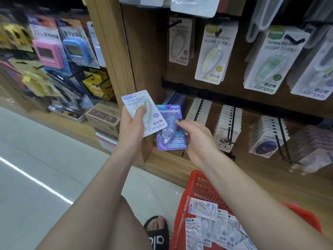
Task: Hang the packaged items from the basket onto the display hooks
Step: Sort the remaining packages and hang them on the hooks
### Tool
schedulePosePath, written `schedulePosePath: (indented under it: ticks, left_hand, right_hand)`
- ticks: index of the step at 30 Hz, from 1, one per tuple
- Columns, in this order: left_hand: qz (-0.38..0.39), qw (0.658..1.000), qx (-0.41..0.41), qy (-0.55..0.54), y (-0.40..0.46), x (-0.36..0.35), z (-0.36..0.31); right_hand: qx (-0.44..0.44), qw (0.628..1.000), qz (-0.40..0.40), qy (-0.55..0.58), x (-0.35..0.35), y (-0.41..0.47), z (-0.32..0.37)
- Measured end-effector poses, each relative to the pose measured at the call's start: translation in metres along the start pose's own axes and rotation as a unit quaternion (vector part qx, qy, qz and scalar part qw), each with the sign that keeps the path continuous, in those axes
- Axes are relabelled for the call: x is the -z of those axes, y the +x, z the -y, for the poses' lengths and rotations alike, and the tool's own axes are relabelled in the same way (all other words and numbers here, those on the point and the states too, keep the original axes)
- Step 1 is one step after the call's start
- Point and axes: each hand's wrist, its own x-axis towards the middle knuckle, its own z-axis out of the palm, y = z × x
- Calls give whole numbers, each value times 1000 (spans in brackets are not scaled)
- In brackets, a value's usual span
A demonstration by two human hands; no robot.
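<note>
Your left hand (132,127): thumb pinning white Campus correction-tape pack (144,112). Your right hand (196,139): fingertips pinching purple Campus pack (170,128), long axis upright. Matching purple row (175,99) hangs just behind, nearer your right hand. Red basket (200,186): below.

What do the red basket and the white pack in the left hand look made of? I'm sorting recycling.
Red basket: looks like moulded plastic, from its lattice wall and uniform colour. White pack, gripped by the left hand: probably printed card with a clear plastic blister, judging by the glossy bulge over the product.
</note>
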Motion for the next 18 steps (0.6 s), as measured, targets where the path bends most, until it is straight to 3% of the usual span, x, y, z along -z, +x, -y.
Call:
schedulePosePath:
  ticks: [4,10,18]
  left_hand:
    - [-23,998,-15,51,10,19,7]
    - [-8,992,-43,120,13,29,13]
    - [-7,987,-31,156,15,34,15]
  right_hand:
    - [2,998,-48,-45,5,9,-23]
    - [45,990,-41,-128,9,10,-50]
    - [15,983,-59,-172,2,43,-79]
